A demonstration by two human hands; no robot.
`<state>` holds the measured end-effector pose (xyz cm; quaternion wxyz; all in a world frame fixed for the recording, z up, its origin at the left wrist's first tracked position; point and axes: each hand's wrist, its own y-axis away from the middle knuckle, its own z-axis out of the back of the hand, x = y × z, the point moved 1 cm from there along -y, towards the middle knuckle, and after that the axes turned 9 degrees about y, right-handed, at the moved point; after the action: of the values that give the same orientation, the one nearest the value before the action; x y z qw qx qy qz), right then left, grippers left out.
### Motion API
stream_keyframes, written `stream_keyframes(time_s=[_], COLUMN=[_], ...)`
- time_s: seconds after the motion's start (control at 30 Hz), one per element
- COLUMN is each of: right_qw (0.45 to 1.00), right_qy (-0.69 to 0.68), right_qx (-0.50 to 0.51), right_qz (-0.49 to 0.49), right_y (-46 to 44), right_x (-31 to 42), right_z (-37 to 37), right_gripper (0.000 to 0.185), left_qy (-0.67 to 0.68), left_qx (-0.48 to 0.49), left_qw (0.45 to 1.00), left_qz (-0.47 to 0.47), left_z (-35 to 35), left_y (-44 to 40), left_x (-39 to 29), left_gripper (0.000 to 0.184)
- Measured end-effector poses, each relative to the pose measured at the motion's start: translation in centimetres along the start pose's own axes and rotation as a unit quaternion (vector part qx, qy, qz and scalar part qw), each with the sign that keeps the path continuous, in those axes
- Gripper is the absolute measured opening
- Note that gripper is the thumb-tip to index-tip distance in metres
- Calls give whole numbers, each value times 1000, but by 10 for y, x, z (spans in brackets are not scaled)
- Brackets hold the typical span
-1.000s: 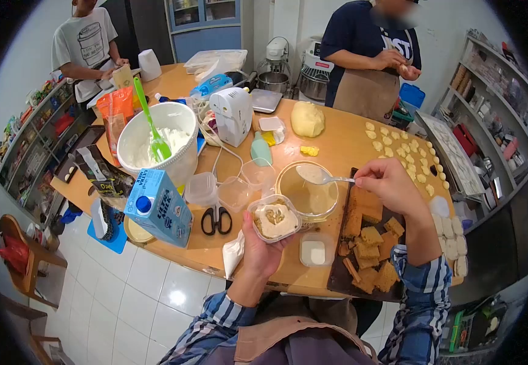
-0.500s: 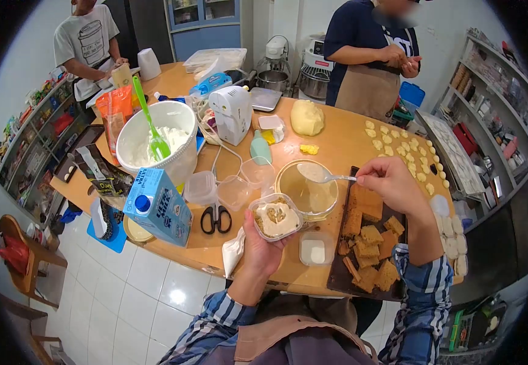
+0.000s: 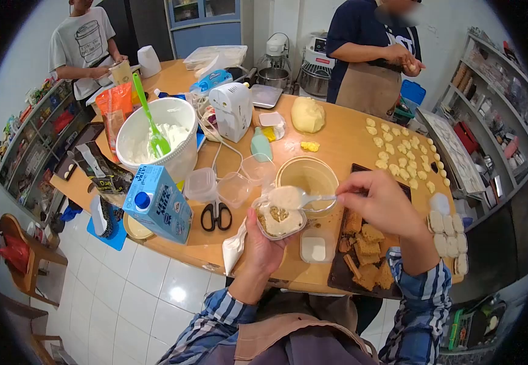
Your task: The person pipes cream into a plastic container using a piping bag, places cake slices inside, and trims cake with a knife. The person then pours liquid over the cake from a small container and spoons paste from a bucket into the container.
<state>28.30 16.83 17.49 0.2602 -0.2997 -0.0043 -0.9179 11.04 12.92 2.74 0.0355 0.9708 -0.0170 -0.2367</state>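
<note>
My left hand (image 3: 264,246) holds up a small clear container (image 3: 279,222) with cream and a crumbly brown topping inside. Pinched in my right hand (image 3: 376,201) is a spoon (image 3: 322,198), its bowl loaded with pale cream (image 3: 285,198) over the container's upper edge. Just behind is a round tub (image 3: 306,173) of light brown cream. A dark tray (image 3: 340,274) of cake pieces (image 3: 367,249) lies below my right hand. Near my left hand are a piping bag (image 3: 233,249) and a small tub (image 3: 316,248) with something white in it.
Black scissors (image 3: 216,216), a blue milk carton (image 3: 157,204) and a white bowl (image 3: 182,149) with a green spatula stand to the left. Dough balls (image 3: 404,152) and filled containers (image 3: 448,237) are on the right. Two people (image 3: 84,45) (image 3: 373,55) stand across the table.
My right hand has moved left and down, bringing the spoon from above the round tub to the small container. My left hand has barely moved.
</note>
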Motion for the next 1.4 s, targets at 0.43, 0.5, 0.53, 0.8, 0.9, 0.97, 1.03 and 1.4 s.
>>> stream_keyframes(time_s=[0.43,0.5,0.53,0.8,0.9,0.97,1.03,1.4], right_qw=[986,984,982,973,972,970,970,974], right_qy=[145,158,162,162,163,168,168,167], right_qx=[-10,-15,-21,-55,-58,-58,-58,-66], right_qz=[79,85,94,156,159,165,169,135], right_y=[10,12,12,18,20,21,21,19], right_x=[22,25,25,30,32,33,34,30], right_z=[-8,-7,-7,-9,-9,-9,-9,-10], right_gripper=[12,12,11,7,6,6,6,6], left_qy=[72,91,101,148,160,162,166,198], left_qx=[27,34,48,49,56,75,77,65], left_qw=[994,990,988,977,974,971,969,956], left_qz=[74,100,110,148,150,158,165,205], left_z=[6,7,9,7,6,8,8,12], left_y=[3,4,4,9,9,10,10,13], left_x=[-1,-1,-1,-2,-1,-1,0,1], left_gripper=[76,77,77,78,78,78,78,77])
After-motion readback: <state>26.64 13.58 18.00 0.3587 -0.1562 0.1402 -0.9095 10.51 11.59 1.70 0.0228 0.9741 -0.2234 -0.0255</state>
